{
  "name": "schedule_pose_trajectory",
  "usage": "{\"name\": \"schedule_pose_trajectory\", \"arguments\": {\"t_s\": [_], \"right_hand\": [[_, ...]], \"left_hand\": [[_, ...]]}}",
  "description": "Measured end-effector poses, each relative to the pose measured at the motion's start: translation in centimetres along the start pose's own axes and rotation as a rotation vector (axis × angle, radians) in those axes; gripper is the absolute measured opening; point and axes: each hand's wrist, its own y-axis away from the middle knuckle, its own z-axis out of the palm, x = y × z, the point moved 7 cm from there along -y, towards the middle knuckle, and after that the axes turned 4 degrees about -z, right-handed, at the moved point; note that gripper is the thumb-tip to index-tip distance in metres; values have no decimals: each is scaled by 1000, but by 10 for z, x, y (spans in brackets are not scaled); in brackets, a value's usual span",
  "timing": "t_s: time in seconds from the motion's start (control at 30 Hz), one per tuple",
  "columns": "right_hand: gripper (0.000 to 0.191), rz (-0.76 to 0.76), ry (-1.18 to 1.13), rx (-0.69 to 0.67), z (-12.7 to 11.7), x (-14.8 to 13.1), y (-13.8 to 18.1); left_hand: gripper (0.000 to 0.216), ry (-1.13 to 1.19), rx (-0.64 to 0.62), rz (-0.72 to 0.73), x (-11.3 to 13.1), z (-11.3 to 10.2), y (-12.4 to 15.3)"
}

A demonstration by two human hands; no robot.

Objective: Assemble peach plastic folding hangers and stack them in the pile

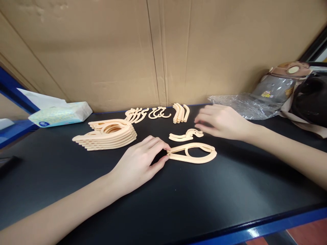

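Observation:
My left hand (pixel 143 160) pinches the narrow left end of a peach plastic folding hanger (pixel 196 159), which lies flat on the black table with its two arms folded into a loop. My right hand (pixel 219 120) hovers just behind it, slightly blurred. Its fingers are bent and a little apart, with nothing visible between them. Below its fingertips lie loose curved hanger parts (pixel 181 137); whether the thumb touches them I cannot tell. A neat stack of folded hangers (pixel 109 136) sits to the left of my left hand.
Along the back lie loose hanger arms (pixel 181 113), hooks (pixel 158 113) and more curved parts (pixel 137 115). A tissue pack (pixel 61 114) stands back left. Clear plastic wrap (pixel 245 105), a clear bottle (pixel 273 86) and a dark bag (pixel 311 98) are at right. Cardboard (pixel 114 51) walls the back.

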Motion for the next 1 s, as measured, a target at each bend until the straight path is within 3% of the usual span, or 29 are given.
{"name": "schedule_pose_trajectory", "arguments": {"t_s": [0.33,1.0], "right_hand": [[29,3,-108,-103,6,-8,0],[29,36,48,24,0,-20,-2]], "left_hand": [[9,35,6,5,-1,3,1],[8,53,32,6,1,1,0]]}}
